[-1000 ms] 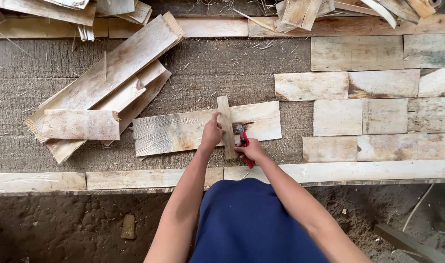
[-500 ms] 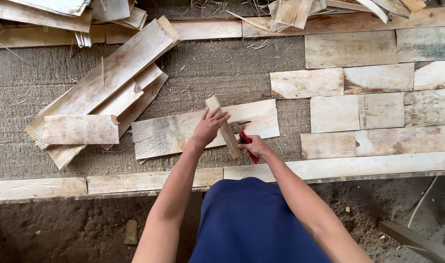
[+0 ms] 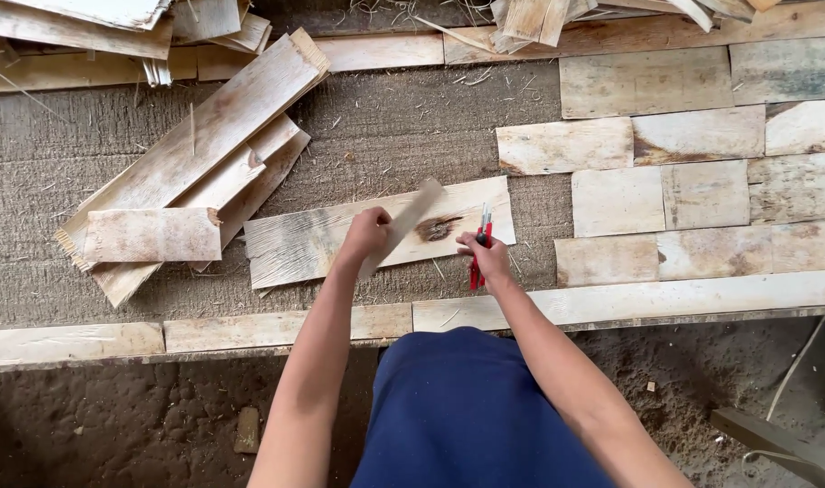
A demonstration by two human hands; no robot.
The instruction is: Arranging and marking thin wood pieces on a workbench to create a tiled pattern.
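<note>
The narrow strip (image 3: pixel 402 226) has swung since the earlier frame: it stood nearly upright across the sheet, and now it leans up and to the right, blurred with motion. The left hand (image 3: pixel 367 233) has its grip curled round the strip's lower half, fingers pressed together on it. The strip is thin, flat and pale, like dry bark or palm sheath. Beneath that grip lies a wide fibrous sheet (image 3: pixel 322 237), cream with grey streaks and a dark brown knot (image 3: pixel 438 228) just right of the strip. The right hand (image 3: pixel 487 256), near the left, pinches a red-handled cutter (image 3: pixel 478 246) whose metal end points away from the person, over the sheet's right end. Everything rests on a coarse, woven brown tabletop (image 3: pixel 412 126). Left of the grip, long sheets lie in a loose fan (image 3: pixel 196 172); to the right, squarish pieces sit edge to edge in rows (image 3: pixel 684 181).
</note>
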